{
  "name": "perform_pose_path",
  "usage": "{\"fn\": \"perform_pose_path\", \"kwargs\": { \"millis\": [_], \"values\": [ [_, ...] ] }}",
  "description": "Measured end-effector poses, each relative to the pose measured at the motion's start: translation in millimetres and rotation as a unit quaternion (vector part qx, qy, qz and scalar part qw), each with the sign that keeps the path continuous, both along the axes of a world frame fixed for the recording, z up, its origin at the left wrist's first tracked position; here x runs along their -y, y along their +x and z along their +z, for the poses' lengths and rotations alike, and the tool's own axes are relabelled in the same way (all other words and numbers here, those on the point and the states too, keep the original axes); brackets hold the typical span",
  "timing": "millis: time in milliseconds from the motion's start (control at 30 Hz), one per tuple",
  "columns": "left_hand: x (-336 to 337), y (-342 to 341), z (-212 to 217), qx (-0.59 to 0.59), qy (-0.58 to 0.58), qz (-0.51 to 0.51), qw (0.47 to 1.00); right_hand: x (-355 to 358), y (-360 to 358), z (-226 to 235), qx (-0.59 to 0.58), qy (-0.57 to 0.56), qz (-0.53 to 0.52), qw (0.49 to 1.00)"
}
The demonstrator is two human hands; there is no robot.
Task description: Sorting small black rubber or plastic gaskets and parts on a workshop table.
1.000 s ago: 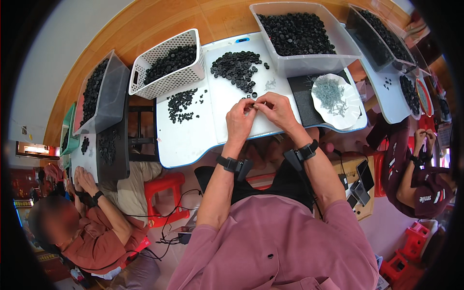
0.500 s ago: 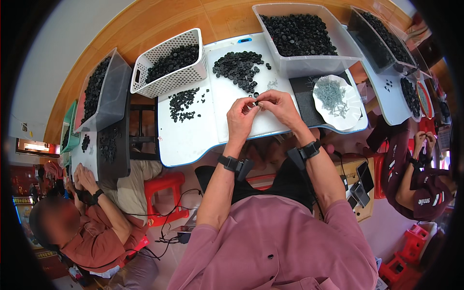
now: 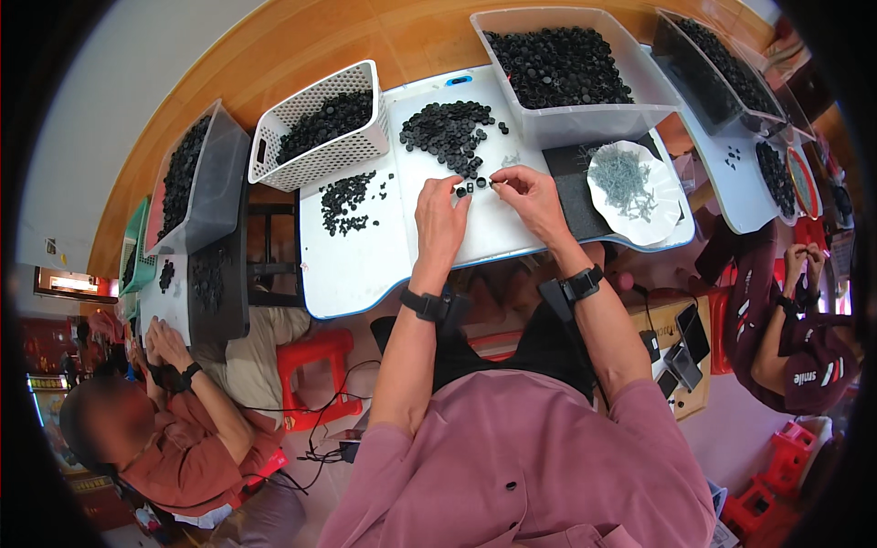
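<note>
My left hand (image 3: 442,219) is over the white board (image 3: 434,245), thumb and fingertips closed on a small black round cap (image 3: 460,192). Across a narrow gap, my right hand (image 3: 533,205) pinches something tiny and dark, too small to name. A couple of loose black caps (image 3: 481,183) lie between the two hands. Just beyond them spreads a heap of black caps (image 3: 448,128). To the left lies a scatter of smaller black pieces (image 3: 345,203). Right of my right hand, a white scalloped plate (image 3: 660,212) holds a pile of thin grey-green pins (image 3: 623,178).
A clear bin (image 3: 585,121) of black parts stands at the back right, a white perforated basket (image 3: 320,164) at the back left. The plate rests on a dark mat (image 3: 571,173). Co-workers sit on both sides; a red stool (image 3: 315,379) and cables are at lower left.
My hands, together over one small piece before, have moved apart. The left has gone left and down to a cap on the board; the right has shifted slightly, still pinching.
</note>
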State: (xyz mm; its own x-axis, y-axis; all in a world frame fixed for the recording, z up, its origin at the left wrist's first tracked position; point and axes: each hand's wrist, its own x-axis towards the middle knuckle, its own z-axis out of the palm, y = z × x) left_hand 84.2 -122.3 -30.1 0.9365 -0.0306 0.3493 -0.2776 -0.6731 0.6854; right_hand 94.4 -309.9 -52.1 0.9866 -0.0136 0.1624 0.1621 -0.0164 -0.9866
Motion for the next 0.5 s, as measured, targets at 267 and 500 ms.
{"fn": "perform_pose_path", "kwargs": {
  "millis": [267,500],
  "values": [
    [-7,5,-5,0.054,0.100,0.001,0.994,-2,-1,-4,0.037,-0.024,-0.010,0.999],
    [14,-17,-12,-0.059,-0.189,-0.006,0.980,-4,-6,7,0.096,-0.074,-0.029,0.992]
  ]
}}
